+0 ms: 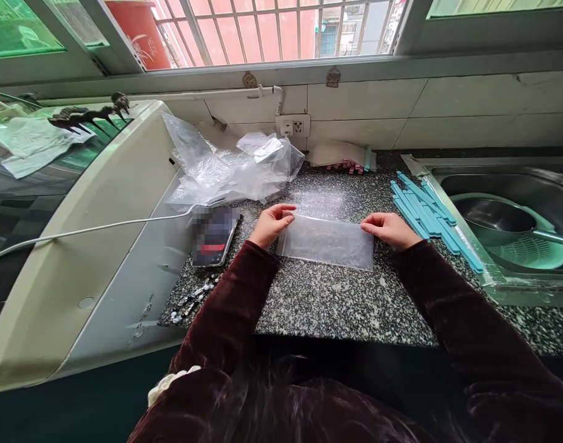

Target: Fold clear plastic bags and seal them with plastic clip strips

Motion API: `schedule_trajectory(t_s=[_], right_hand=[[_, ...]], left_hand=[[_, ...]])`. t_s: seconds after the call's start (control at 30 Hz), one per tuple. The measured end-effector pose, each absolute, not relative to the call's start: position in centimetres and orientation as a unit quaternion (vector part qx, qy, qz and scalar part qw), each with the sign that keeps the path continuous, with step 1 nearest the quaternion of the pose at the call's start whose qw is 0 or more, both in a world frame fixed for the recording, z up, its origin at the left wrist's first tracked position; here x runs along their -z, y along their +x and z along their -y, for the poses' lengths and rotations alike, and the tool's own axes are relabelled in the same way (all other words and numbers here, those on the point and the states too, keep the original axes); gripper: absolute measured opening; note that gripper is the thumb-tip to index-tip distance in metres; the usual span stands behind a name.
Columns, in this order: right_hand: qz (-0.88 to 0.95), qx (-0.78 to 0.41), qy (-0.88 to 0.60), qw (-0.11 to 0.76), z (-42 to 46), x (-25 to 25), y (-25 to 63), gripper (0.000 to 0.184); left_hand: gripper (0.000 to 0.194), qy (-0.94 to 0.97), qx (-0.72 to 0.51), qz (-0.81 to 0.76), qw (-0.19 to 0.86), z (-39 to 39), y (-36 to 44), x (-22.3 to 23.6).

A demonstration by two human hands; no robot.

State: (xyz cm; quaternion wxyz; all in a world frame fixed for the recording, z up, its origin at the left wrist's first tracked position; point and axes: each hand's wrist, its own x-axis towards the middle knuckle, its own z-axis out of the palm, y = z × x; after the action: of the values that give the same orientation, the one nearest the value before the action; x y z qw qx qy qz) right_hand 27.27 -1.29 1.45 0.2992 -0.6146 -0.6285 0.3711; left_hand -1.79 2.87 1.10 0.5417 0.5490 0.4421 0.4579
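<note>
A clear flat plastic bag (328, 243) is stretched just over the speckled stone counter (336, 307). My left hand (272, 224) pinches its upper left corner between thumb and fingers. At the upper right corner, my right hand (390, 229) grips the bag the same way. Nothing can be made out inside the bag. Left of my left hand lies a phone (219, 237), its screen partly blurred. To the right of my right hand, several turquoise strips (424, 209) lie in a loose pile beside the sink.
Crumpled clear plastic bags (244, 166) lie at the back left, against a white appliance (101, 203). A filled clear bag (341, 155) rests by the wall, near a socket (293, 126). The sink (456, 172) holds a pan (493, 215). A white cable (87, 232) crosses at left.
</note>
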Motion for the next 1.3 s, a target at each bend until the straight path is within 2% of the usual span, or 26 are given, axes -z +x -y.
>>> schedule_trajectory(t_s=[0.3,0.57,0.83,1.3], right_hand=[[0.689,-0.363,-0.589,0.216,1.6,-2.7,27.4,0.033],[0.708,-0.406,-0.565,0.121,2.8,-3.8,25.3,0.033],[0.742,-0.426,-0.497,0.146,4.2,-2.6,21.3,0.029],[0.727,-0.411,-0.506,0.214,4.3,-2.4,21.1,0.025]], left_hand=[[0.028,0.567,-0.445,-0.449,0.527,-3.2,-2.1,-0.8],[0.026,0.626,-0.337,-0.434,0.553,-2.3,-1.5,-1.1],[0.019,0.679,-0.257,-0.362,0.585,0.0,1.0,-1.5],[0.031,0.696,-0.241,-0.382,0.558,-0.2,1.0,-1.5]])
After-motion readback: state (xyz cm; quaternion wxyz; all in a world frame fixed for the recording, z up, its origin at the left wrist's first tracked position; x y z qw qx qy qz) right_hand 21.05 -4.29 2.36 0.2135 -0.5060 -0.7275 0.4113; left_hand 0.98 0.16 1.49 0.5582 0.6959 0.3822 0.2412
